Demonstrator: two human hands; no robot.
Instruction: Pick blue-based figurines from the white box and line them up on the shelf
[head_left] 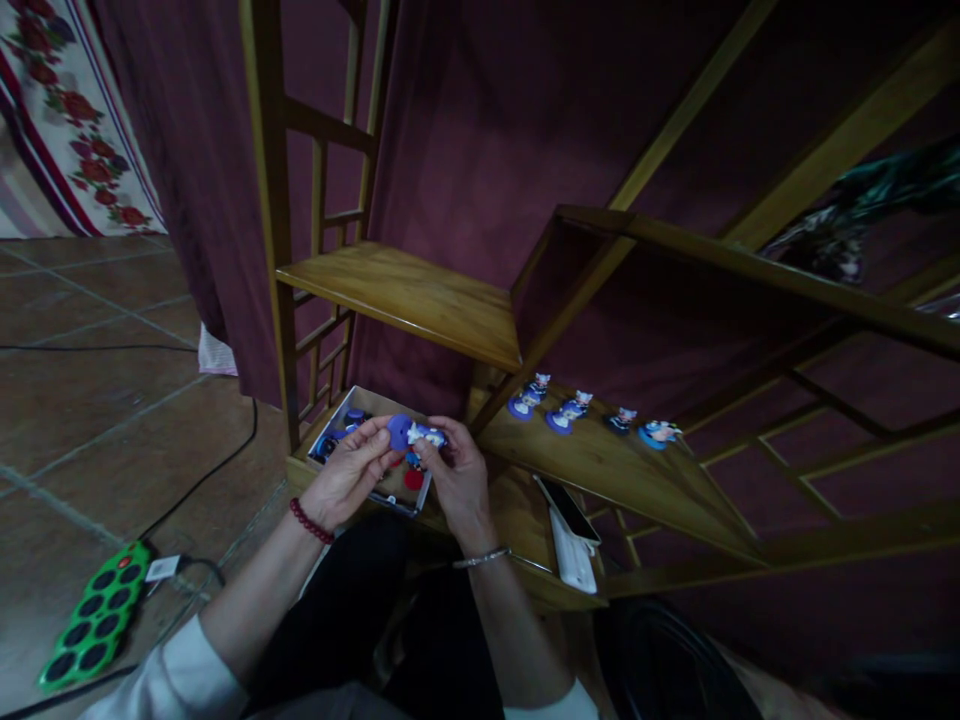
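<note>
Backing grip: maroon drape (442,150), behind wooden shelf unit (401,295). Brown tiled floor (97,400) spreading left of grip; green power strip (97,615) on it, lower left of grip. Open box (341,412) of small parts directly under grip. Left hand (349,475) pinching purple disc (398,431), right hand (459,480) pinching white-and-purple figurine (424,437), above box. Figurine row (570,412) on board, right of grip.

Head cam, fwd/down, nr fingers (373,446)
</note>
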